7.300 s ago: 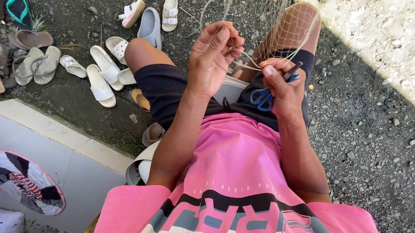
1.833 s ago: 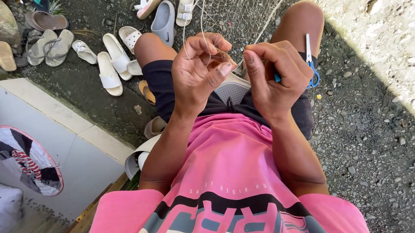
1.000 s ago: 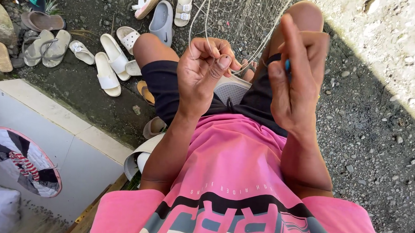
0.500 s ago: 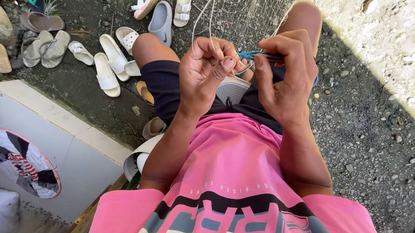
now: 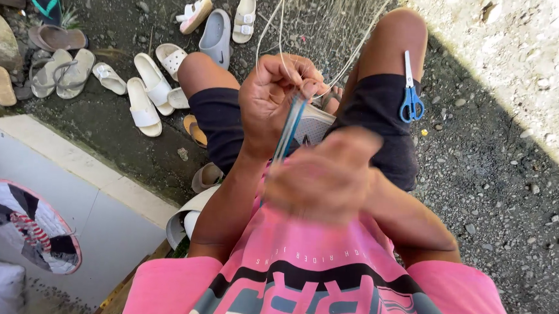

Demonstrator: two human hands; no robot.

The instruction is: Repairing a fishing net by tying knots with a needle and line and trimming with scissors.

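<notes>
The left hand (image 5: 276, 97) pinches net strands (image 5: 310, 26) above the knees. The blurred right hand (image 5: 322, 178), just below, is closed on a blue needle (image 5: 288, 129) angled up to the left fingers. Scissors (image 5: 411, 97) rest on the right thigh.

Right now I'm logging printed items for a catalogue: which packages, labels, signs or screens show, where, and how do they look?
No packages, signs or screens.
Shirt print: bottom centre, on the pink shirt, a black band with big pink and grey block letters.
Clog logo: top centre, small dark mark on a grey clog's side.
</notes>
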